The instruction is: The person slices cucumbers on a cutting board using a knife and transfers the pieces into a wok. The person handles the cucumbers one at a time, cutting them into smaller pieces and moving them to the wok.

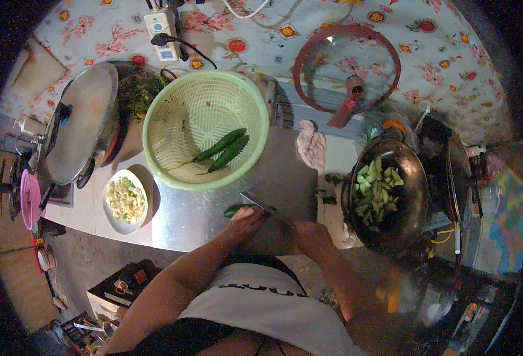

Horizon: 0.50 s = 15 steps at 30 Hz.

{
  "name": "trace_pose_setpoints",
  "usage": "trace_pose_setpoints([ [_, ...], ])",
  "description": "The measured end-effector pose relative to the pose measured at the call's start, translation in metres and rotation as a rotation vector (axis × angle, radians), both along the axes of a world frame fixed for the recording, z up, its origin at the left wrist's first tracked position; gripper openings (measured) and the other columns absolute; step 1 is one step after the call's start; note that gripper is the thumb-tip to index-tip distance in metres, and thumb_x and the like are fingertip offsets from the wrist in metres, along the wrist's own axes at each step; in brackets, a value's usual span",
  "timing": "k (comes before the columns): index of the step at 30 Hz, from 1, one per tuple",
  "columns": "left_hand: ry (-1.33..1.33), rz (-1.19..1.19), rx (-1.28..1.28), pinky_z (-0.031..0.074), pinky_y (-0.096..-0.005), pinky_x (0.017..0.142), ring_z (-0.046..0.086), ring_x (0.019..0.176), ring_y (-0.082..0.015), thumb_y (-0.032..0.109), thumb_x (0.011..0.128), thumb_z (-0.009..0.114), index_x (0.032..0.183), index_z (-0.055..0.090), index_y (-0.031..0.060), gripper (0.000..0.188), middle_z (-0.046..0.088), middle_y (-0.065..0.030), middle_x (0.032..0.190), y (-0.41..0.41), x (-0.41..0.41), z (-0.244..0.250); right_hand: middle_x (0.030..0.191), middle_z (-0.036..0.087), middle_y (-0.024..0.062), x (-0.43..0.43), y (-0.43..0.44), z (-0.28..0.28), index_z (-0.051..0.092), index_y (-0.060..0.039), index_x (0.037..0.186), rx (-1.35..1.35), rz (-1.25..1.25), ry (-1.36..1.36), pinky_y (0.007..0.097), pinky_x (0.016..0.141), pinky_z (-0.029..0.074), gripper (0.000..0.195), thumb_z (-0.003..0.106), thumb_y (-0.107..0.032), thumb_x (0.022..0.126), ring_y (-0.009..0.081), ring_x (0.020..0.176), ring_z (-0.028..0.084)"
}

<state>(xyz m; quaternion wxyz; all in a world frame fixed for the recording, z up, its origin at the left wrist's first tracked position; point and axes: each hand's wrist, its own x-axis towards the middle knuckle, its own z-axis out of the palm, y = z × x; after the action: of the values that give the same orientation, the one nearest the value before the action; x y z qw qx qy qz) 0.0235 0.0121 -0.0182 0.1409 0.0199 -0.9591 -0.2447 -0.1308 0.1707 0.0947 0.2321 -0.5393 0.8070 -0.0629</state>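
My left hand (246, 221) presses a long green pepper (234, 209) against the metal work surface (177, 222). In my right hand (310, 233) is a kitchen knife (266, 207), its blade slanting across the pepper beside my left fingers. Just beyond my hands, a light green plastic colander (172, 178) holds more long green peppers (228, 151). An oval white plate (130, 229) of chopped pale and green pieces (126, 200) sits to the left. At the right, a wok (410, 196) contains cut green vegetable pieces (377, 191).
A large lidded pan (81, 124) stands at the left, near leafy greens (141, 91). A glass lid with a red rim (392, 91) leans at the back. A crumpled pink cloth (311, 144) lies between colander and wok. Behind is a power strip (161, 26) with a plugged cable.
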Motion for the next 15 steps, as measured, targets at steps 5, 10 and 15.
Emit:
trace_pose_setpoints([
  [5, -0.006, -0.005, -0.057, 0.042, -0.0345, 0.071, 0.048, 0.093, -0.0220, 0.010, 0.065, 0.051, 0.109, 0.052, 0.0051, 0.045, 0.049, -0.0074, 0.111, 0.001, 0.000, -0.006, 0.076, 0.059, 0.0153, 0.000, -0.008, -0.004, 0.052, -0.0057, 0.086, 0.035, 0.016, -0.022, 0.0435, 0.062, 0.048, 0.015, 0.052, -0.013, 0.073, 0.0344, 0.071, 0.059],
  [10, 0.040, 0.001, -0.127, 0.042, -0.0338, 0.069, 0.048, 0.091, -0.0222, 0.010, 0.064, 0.052, 0.108, 0.053, 0.0055, 0.044, 0.049, -0.0069, 0.110, 0.002, -0.003, 0.003, 0.080, 0.060, 0.0156, -0.003, -0.015, -0.017, 0.053, -0.0074, 0.089, 0.189, 0.034, 0.007, 0.0429, 0.063, 0.048, 0.017, 0.052, -0.016, 0.074, 0.0328, 0.074, 0.060],
  [15, 0.000, 0.032, -0.069, 0.042, -0.0335, 0.066, 0.049, 0.088, -0.0214, 0.011, 0.064, 0.052, 0.103, 0.054, 0.0056, 0.040, 0.049, -0.0064, 0.109, 0.005, -0.004, 0.007, 0.080, 0.060, 0.0148, -0.007, -0.006, -0.036, 0.052, -0.0086, 0.090, 0.141, -0.020, -0.016, 0.0424, 0.063, 0.048, 0.017, 0.050, -0.016, 0.075, 0.0321, 0.075, 0.060],
])
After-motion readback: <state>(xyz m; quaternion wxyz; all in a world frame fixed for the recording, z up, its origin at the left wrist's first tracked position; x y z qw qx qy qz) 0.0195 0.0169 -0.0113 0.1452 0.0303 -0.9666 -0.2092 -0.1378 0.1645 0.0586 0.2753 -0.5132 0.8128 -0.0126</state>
